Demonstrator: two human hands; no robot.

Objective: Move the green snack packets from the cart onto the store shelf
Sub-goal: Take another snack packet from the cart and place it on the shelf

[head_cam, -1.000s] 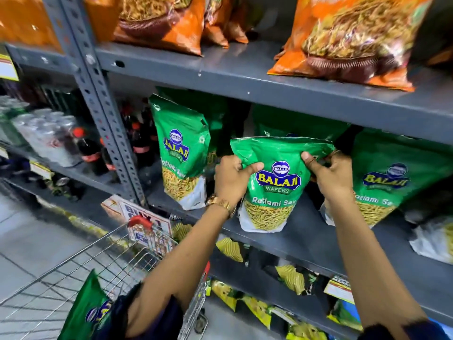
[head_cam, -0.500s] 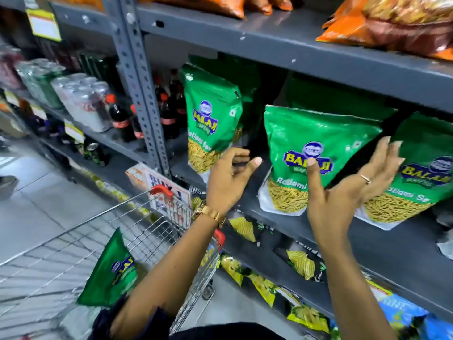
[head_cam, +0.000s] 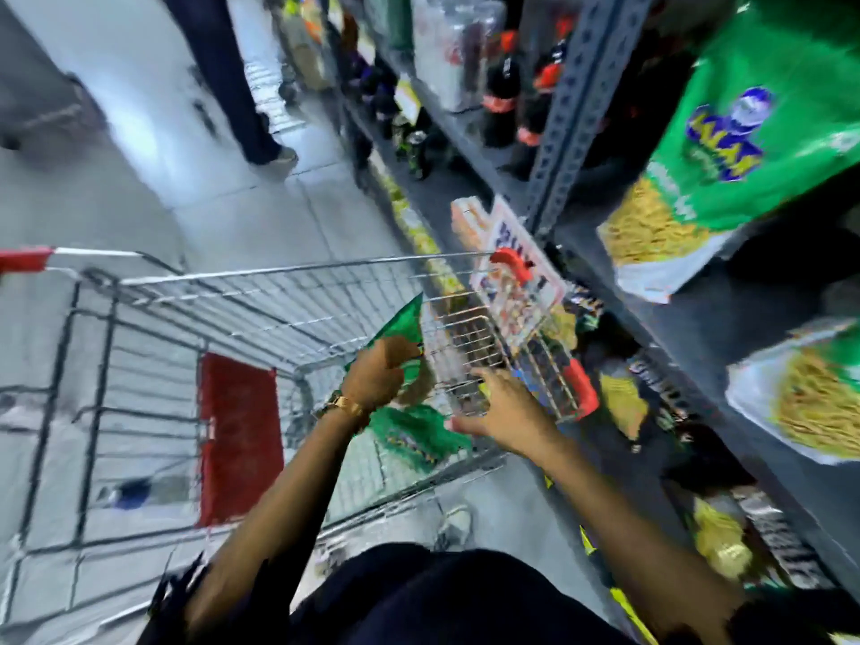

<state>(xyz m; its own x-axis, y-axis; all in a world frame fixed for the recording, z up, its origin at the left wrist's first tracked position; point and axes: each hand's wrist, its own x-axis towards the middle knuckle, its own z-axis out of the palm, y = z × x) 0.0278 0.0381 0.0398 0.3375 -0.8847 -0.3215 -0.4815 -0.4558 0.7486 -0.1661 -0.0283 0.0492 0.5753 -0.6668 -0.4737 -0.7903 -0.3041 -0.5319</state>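
The view is blurred and tilted down into the wire cart [head_cam: 260,277]. My left hand [head_cam: 377,374] is closed around the top of a green snack packet [head_cam: 401,325] standing in the cart's right corner. A second green packet [head_cam: 414,437] lies flat in the cart just below that hand. My right hand [head_cam: 502,409] hovers over the cart's right rim with fingers spread, holding nothing. On the grey store shelf [head_cam: 707,328] at the right stand green snack packets [head_cam: 726,146], one more [head_cam: 809,402] nearer me.
Another person's legs [head_cam: 232,86] stand in the aisle ahead on the tiled floor. A red panel [head_cam: 239,435] lies in the cart. Dark drink bottles [head_cam: 502,86] fill the shelf bay beyond the upright post [head_cam: 572,109]. A promo sign [head_cam: 516,253] hangs off the shelf edge.
Both hands left the packet on the shelf and dropped to the cart. My head turned down and left. The left hand has closed on a green packet in the cart.
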